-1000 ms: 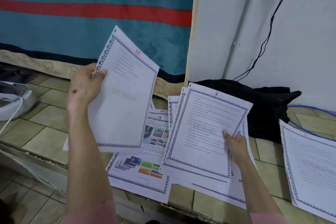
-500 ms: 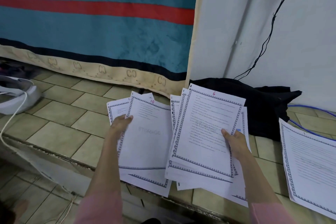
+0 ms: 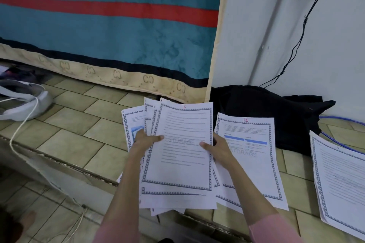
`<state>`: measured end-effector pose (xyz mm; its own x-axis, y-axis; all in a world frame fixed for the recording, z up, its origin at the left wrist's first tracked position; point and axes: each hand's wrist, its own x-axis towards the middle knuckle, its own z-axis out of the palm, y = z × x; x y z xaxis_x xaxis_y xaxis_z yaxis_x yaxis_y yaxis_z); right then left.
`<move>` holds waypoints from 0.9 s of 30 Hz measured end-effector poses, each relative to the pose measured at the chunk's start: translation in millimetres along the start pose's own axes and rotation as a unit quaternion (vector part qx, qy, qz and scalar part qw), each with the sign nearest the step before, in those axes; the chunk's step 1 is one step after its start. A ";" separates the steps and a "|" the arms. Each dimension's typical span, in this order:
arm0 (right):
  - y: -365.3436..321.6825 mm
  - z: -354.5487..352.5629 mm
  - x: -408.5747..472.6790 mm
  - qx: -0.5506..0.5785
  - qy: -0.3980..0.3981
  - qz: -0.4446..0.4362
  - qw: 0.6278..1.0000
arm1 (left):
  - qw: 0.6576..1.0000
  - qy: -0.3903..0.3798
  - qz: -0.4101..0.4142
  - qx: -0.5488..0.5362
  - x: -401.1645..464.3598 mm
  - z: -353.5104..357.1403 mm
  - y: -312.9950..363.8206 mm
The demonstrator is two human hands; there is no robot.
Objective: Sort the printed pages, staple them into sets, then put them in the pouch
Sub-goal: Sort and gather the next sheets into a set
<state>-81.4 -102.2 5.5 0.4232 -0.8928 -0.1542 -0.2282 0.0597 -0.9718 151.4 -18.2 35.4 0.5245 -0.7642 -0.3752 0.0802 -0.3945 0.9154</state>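
On the tiled ledge (image 3: 83,124) at frame centre, the left hand (image 3: 145,140) and right hand (image 3: 218,149) pinch the fanned stack topped by page 6 (image 3: 183,150) — best squared, seemingly, before joining page 12 (image 3: 252,154) lying just right — thumbs on top

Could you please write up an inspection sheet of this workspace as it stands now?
Surface: tiled ledge, raised above a lower tiled floor.
Job's things: stack topped by page 6 held in both hands; page 12 flat beside it; another page pile at right; no stapler or pouch seen.
Clutter: black cloth; white object at left.
Hands: left hand and right hand grip the stack's edges.
Cables: white cord; black wire on wall; blue cable.
Surroundings: teal blanket with red stripe; white wall.
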 end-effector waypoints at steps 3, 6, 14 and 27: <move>-20.1 4.0 4.9 0.062 -0.017 -0.021 0.998 | 0.999 -0.039 0.026 -0.016 -4.2 -26.9 18.0; -49.0 7.9 10.5 0.113 -0.066 -0.045 0.990 | 0.992 -0.063 0.090 -0.066 -12.7 -35.0 44.1; -114.7 -8.2 21.9 0.070 0.009 -0.188 0.980 | 0.961 0.020 0.265 -0.072 -24.8 -21.4 96.6; -76.7 -7.5 14.0 -0.010 0.005 -0.147 0.989 | 0.965 0.105 0.232 -0.069 -18.8 -3.2 65.7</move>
<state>-64.6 -122.7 79.2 0.4645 -0.8751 0.1357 -0.1149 -0.2115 -0.9706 149.6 -28.1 103.1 0.6904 -0.7160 0.1035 -0.0997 0.0475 0.9939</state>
